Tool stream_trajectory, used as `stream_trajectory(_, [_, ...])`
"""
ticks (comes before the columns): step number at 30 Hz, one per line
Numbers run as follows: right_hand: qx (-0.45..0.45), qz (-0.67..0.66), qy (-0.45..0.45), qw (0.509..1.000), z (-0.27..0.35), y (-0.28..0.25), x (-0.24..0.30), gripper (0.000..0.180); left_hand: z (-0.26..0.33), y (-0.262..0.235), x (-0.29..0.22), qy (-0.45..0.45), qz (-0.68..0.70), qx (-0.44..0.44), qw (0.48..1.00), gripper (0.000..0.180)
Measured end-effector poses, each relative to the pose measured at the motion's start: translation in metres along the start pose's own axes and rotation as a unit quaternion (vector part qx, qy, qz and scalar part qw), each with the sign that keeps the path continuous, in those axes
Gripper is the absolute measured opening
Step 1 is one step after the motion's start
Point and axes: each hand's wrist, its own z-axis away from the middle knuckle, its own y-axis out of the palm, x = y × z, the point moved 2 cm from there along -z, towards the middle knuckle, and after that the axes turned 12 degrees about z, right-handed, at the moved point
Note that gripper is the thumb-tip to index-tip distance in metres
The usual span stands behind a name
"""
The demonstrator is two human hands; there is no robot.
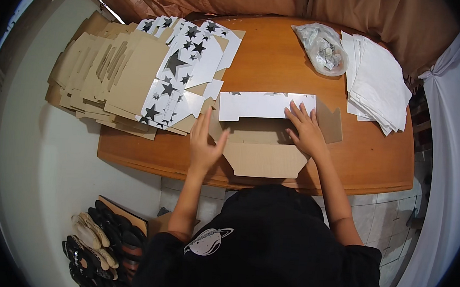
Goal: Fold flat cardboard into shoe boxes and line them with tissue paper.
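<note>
A partly folded cardboard box (265, 159) stands near the front edge of the wooden table, its plain brown inside showing. Its far panel (254, 105) is white with bits of dark star print, and a side flap (330, 124) spreads out to the right. My right hand (306, 132) rests on the right part of the white panel, fingers stretched over it and the thumb toward the box's inside. At the box's left side is my left hand (207, 147), fingers up and thumb apart; whether it touches the cardboard I cannot tell.
Flat cardboard blanks (131, 72), some with black stars on white, lie in a large pile at the left. A clear plastic bag (327, 51) of small pieces and a stack of white paper sheets (381, 82) lie at the back right. Shoes (106, 241) stand on the floor, lower left.
</note>
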Motion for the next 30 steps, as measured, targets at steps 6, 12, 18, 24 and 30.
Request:
stream_trajectory(6, [-0.006, -0.014, 0.004, 1.000, 0.001, -0.001, 0.000, 0.054, -0.056, -0.001, -0.008, -0.130, -0.075, 0.092, 0.984, 0.027])
stream_trajectory(12, [-0.013, -0.015, 0.003, 1.000, 0.002, 0.000, 0.001, 0.054, -0.083, 0.007, -0.013, -0.147, -0.237, 0.173, 0.945, 0.021])
stream_trajectory(18, [-0.008, -0.017, 0.009, 1.000, 0.002, 0.001, -0.001, 0.053, -0.070, 0.016, -0.001, -0.152, -0.134, 0.105, 0.974, 0.022])
stream_trajectory(24, [-0.023, -0.017, 0.008, 1.000, 0.003, 0.000, 0.000, 0.052, -0.030, 0.050, 0.020, -0.144, 0.080, 0.172, 0.971, 0.018])
stream_trajectory(30, [-0.028, -0.031, 0.014, 0.999, 0.002, -0.001, 0.001, 0.045, -0.022, 0.057, 0.027, -0.158, 0.063, 0.154, 0.973, 0.044])
